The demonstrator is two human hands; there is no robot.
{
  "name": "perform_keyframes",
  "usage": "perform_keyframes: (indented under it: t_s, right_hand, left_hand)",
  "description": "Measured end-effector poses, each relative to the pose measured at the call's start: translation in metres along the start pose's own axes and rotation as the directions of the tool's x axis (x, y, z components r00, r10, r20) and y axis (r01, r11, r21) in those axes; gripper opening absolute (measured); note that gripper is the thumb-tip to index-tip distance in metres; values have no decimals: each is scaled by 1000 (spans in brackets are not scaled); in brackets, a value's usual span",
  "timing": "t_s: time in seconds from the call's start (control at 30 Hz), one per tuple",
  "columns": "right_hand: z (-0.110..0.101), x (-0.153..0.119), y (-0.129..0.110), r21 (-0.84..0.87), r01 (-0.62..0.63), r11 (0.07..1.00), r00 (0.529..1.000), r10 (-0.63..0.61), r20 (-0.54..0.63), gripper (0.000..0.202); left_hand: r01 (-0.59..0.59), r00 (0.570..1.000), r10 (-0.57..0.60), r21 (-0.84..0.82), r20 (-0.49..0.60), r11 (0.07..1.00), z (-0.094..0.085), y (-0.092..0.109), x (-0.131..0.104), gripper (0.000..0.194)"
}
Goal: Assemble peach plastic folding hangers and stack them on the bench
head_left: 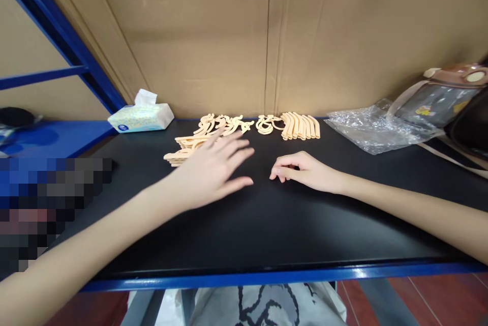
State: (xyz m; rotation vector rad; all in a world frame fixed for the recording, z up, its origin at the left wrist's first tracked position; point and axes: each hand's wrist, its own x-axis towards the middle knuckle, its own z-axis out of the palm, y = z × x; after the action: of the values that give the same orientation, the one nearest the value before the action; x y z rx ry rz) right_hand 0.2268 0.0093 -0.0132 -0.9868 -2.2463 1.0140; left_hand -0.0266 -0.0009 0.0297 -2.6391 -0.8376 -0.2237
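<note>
My left hand (213,166) hovers palm down with fingers spread, nothing in its grasp, partly covering a stack of pale wooden-looking pieces (173,158). Behind its fingertips lies a loose pile of small curved cream pieces (224,124). My right hand (295,168) is over the black tabletop (259,229), its fingers curled in loosely; whether anything small is inside them is hidden. Beyond it, a row of bent, tube-like cream pieces (300,125) lies side by side. Ring-shaped and curved cream pieces (266,124) sit just left of that row.
At the back left stands a tissue box (141,115). A clear plastic bag (375,125) lies at the back right, beside a clear bottle with a brown lid (430,97) and a dark bag (470,122). A cardboard wall (213,36) closes off the back.
</note>
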Motion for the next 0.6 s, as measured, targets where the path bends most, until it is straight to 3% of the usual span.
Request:
perform_keyframes:
  t_s: [0.1, 0.17, 0.33, 0.47, 0.6]
  right_hand:
    - [0, 0, 0, 11, 15, 1000, 1000, -15, -3, 32]
    - [0, 0, -1, 20, 20, 1000, 1000, -20, -1, 31]
    - [1, -1, -3, -11, 19, 1000, 999, -19, -41, 31]
    - [-10, -2, 1, -273, -12, 962, 983, -39, -179, 29]
    - [-32, 0, 5, -431, -142, 891, 917, -45, -396, 30]
  left_hand:
    - [-135, 990, 136, -45, 20, 990, 13, 19, 1, 51]
    - [-163, 986, 166, -77, 28, 984, 19, 25, 2, 46]
    - [-108, 994, 110, -160, 5, 981, 27, 27, 10, 38]
    - [-86, 996, 85, -168, -14, 982, 28, 29, 13, 36]
    - [-56, 998, 59, -153, 13, 987, 28, 32, 18, 32]
